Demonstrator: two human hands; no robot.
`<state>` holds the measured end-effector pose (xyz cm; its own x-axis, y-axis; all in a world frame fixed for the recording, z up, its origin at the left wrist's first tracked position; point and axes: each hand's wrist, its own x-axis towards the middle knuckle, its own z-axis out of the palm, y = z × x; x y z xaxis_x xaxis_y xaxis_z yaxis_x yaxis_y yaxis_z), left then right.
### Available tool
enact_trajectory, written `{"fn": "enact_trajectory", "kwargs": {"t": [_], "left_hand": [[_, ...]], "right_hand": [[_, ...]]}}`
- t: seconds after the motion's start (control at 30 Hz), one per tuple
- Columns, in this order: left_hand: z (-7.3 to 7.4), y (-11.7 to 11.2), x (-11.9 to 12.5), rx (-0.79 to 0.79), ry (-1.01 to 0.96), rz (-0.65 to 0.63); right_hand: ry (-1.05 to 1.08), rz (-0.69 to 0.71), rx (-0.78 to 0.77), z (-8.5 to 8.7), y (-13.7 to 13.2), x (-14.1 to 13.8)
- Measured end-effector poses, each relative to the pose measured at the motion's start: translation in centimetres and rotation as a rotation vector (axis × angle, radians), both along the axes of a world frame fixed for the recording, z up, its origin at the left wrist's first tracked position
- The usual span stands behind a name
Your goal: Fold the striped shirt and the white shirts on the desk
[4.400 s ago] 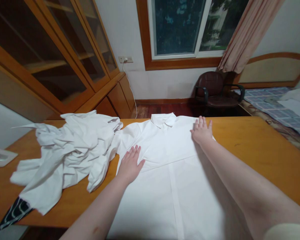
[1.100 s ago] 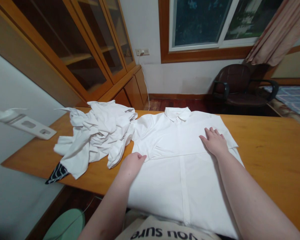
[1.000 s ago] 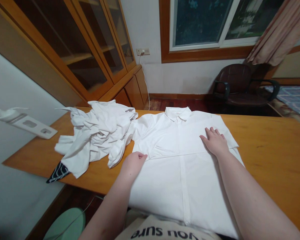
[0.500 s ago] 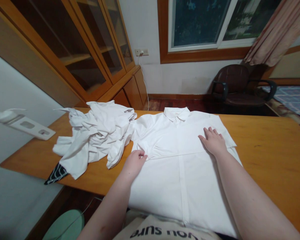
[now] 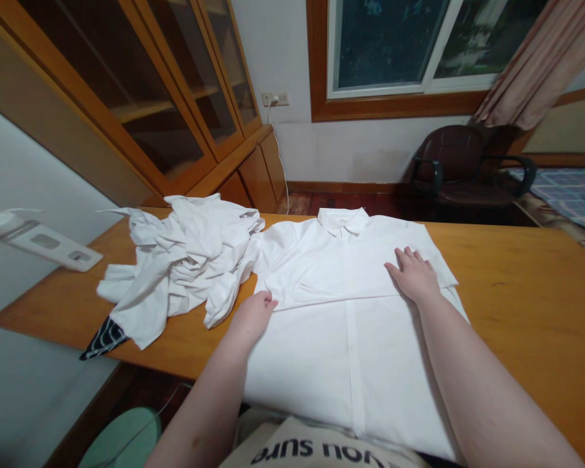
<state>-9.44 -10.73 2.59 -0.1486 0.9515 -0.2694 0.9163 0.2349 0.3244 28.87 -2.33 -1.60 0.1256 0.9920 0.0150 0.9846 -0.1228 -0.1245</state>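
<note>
Two hands on a white shirt [image 5: 341,344] laid flat on the tabletop [image 5: 521,292]

At the far left a crumpled pile [image 5: 185,257] of white garments lies on the tabletop, touching the shirt's left shoulder, with a dark striped cloth [image 5: 102,331] poking out beneath it. Next, the left hand [image 5: 251,316] rests at the shirt's left edge, where a crosswise crease ends. Its fingers [image 5: 268,302] are curled in together, and I cannot tell whether they pinch cloth. The shirt lies front up in the middle of the tabletop, collar away from the person, hem hanging over the near edge. The right hand [image 5: 414,276] lies palm down on the shirt's right chest, fingers straight and slightly spread.
</note>
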Motion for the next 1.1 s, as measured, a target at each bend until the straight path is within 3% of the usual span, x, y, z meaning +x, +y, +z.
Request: {"fn": "enact_trajectory", "kwargs": {"t": [0.23,0.37,0.53,0.63,0.87,1.1], "left_hand": [[1.2,-0.2,0.0,-0.055,-0.043,-0.015],[0.8,0.0,-0.2,-0.038,-0.049,-0.010],[0.4,0.4,-1.3,0.016,-0.013,0.122],[0.3,0.2,-1.7,0.043,-0.081,0.134],[-0.3,0.3,-0.1,0.109,-0.105,0.075],[-1.1,0.7,0.3,0.161,-0.044,0.135]], "right_hand": [[0.003,-0.001,-0.009,0.0,0.1,0.0],[0.003,-0.002,-0.010,-0.1,0.1,0.0],[-0.008,0.001,-0.004,0.0,-0.1,-0.1],[-0.013,-0.001,-0.004,0.1,-0.1,-0.2],[0.001,-0.013,-0.013,0.0,0.0,-0.1],[0.008,-0.008,-0.010,0.0,0.0,-0.1]]}}
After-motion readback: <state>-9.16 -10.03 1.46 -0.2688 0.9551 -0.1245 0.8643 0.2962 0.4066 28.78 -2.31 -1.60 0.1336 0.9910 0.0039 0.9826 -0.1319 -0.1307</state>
